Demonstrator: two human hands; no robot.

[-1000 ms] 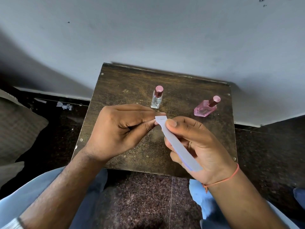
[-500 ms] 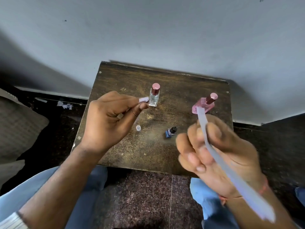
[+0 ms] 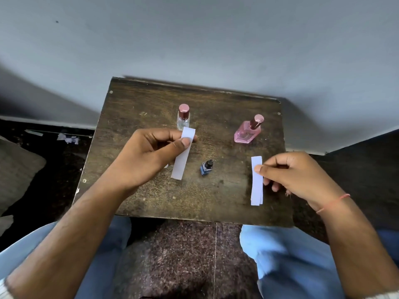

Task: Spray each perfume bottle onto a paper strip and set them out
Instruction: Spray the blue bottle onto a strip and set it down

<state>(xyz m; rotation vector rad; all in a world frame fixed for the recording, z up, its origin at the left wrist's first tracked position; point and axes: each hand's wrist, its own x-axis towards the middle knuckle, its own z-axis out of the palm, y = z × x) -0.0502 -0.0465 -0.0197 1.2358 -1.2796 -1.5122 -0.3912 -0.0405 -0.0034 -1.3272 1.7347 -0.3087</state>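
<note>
The dark wooden bench [image 3: 151, 197] stands against the wall. The left hand [image 3: 149, 157] pinches a paper strip [image 3: 182, 155] near its far end, its long axis hanging toward the person. The right hand [image 3: 293, 172] pinches a second strip [image 3: 257, 186], also lengthwise, over the bench's right edge. Behind stand a pink bottle [image 3: 247, 131] and a clear bottle [image 3: 183, 117]; a small blue bottle [image 3: 206, 167] sits between the strips.

Pale lilac paper strips [image 3: 181, 156], pink bottle [image 3: 246, 133], small blue bottle [image 3: 205, 168], dark brown table [image 3: 151, 195].

Light-blue trousers [image 3: 289, 251], red wrist thread [image 3: 333, 203]
</note>
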